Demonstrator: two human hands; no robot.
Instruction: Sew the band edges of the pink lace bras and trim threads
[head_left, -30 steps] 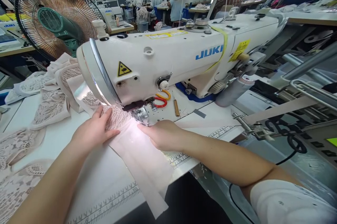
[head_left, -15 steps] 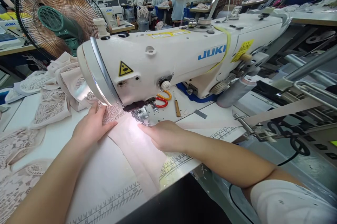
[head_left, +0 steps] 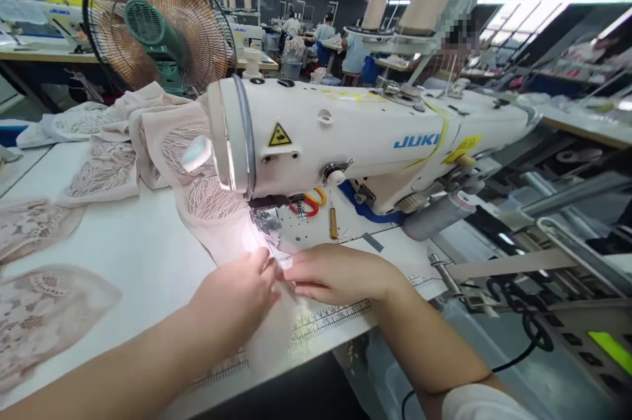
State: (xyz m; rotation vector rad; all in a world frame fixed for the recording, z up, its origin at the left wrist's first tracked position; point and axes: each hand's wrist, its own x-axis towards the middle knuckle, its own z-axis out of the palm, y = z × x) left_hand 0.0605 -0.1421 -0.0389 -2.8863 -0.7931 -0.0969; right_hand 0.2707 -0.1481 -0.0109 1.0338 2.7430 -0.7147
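White, with a ruler scale along its near edge, the table [head_left: 158, 242] carries a sewing machine [head_left: 296, 124] at 12 o'clock from my hands; a fan [head_left: 153, 28] stands beyond at 11. On my feed, pale fabric [head_left: 220, 236] runs from the needle area toward 6 o'clock. My left hand [head_left: 237, 295] has its fingers curled closed on it; my right hand [head_left: 338, 272], at 3 beside it, has nearly straight fingers, grip unclear. Scissors [head_left: 310, 210] lie at 1, lace pieces [head_left: 42, 321] at 9.
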